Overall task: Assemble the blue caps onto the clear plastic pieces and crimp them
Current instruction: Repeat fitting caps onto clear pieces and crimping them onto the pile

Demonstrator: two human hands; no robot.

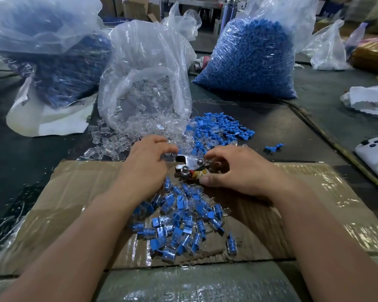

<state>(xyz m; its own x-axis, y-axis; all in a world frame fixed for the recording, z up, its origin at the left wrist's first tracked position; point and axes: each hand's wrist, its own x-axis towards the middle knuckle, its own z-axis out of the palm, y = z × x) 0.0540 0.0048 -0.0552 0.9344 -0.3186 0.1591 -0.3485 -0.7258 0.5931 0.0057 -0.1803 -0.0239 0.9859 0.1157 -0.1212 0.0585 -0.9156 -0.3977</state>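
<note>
Dark table (314, 101), cluttered workshop behind, cardboard (74, 192) under my wrists. One open bag (144, 51) spills clear plastic pieces (118, 140), and another bag (268, 25) holds blue caps (249, 62). My right hand (238, 168) grips the crimping tool (188, 164). My left hand (148, 168) curls at its head, and I can't tell what it's pinching. The capped pieces (179, 225) are heaped on the cardboard.

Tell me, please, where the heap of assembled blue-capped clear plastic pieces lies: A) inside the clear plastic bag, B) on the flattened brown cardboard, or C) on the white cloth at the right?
B: the assembled blue-capped clear plastic pieces lie heaped on the flattened brown cardboard.

bag (144, 68) blocks ahead, right cardboard (327, 182) seemingly free
</note>
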